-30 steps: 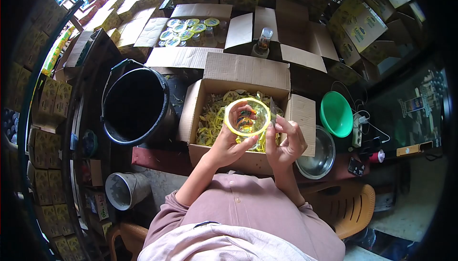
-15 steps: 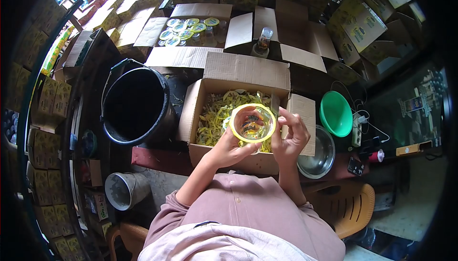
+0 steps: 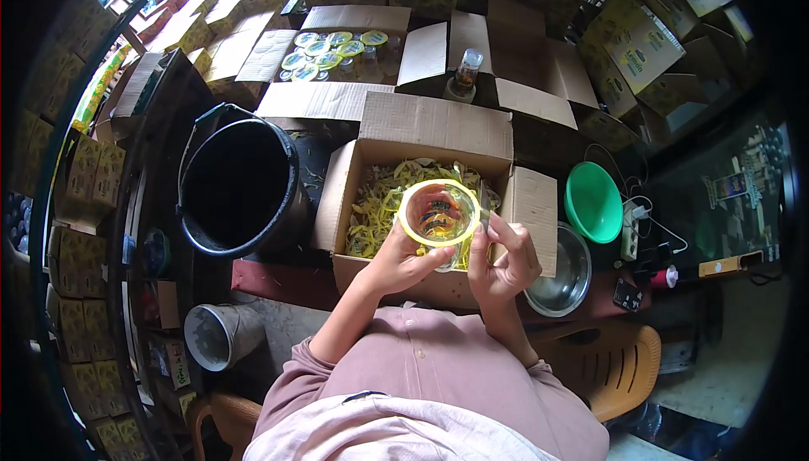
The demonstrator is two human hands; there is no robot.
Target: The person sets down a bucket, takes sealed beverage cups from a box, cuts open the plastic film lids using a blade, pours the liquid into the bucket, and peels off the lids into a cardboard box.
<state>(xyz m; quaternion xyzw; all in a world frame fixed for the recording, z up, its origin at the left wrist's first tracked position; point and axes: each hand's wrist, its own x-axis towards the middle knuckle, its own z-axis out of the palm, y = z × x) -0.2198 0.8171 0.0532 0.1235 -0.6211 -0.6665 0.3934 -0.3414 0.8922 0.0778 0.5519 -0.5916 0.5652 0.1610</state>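
Note:
My left hand (image 3: 399, 260) is closed around a clear plastic cup (image 3: 438, 218) with a yellow rim, its open mouth turned up toward me. Printed dark and orange markings show through the cup. At the cup's right edge, my right hand (image 3: 508, 263) has its thumb and forefinger pinched together on a thin greyish piece that looks like a blade, mostly hidden by the fingers. Both hands are above the near side of an open cardboard box (image 3: 434, 120), which holds a heap of yellow and clear plastic trimmings (image 3: 371, 208).
A black bucket (image 3: 291, 200) stands left of the box, a grey bucket (image 3: 223, 337) lower down. To the right are a green bowl (image 3: 594, 202), a clear bowl (image 3: 560, 280) and a power strip (image 3: 629, 242). Behind, another carton (image 3: 324, 100) holds yellow-rimmed cups beside a glass bottle (image 3: 462, 82).
The cup has shifted slightly left and tilted a little in my left hand. My right hand has moved down and left, its fingers more closed beside the rim.

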